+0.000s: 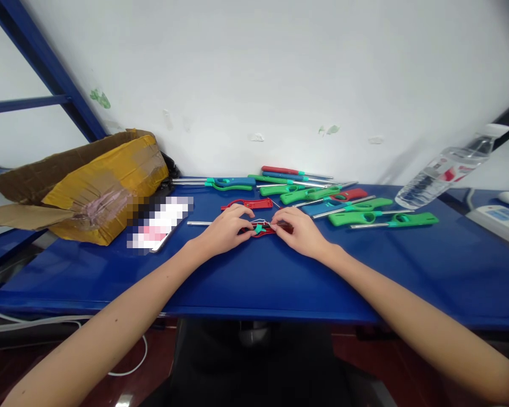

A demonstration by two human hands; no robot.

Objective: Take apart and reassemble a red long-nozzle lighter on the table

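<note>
Both hands meet over a red lighter half (263, 232) lying on the blue table (254, 277). My left hand (227, 230) is closed at its left end, fingertips by a small teal piece (259, 229); a metal tube (199, 224) sticks out to the left from under this hand. My right hand (299, 230) pinches at the right end, where a thin white wire (262, 221) runs between the hands; what exactly its fingers hold is too small to tell. Just behind the hands lies another red casing half (252, 203).
Several green, blue and red long lighters (322, 193) lie along the wall. An open cardboard box (110, 192) with yellow tape and a blurred phone (163, 229) are at the left. A water bottle (445, 169) stands tilted in view at the right, near a white device (500, 226).
</note>
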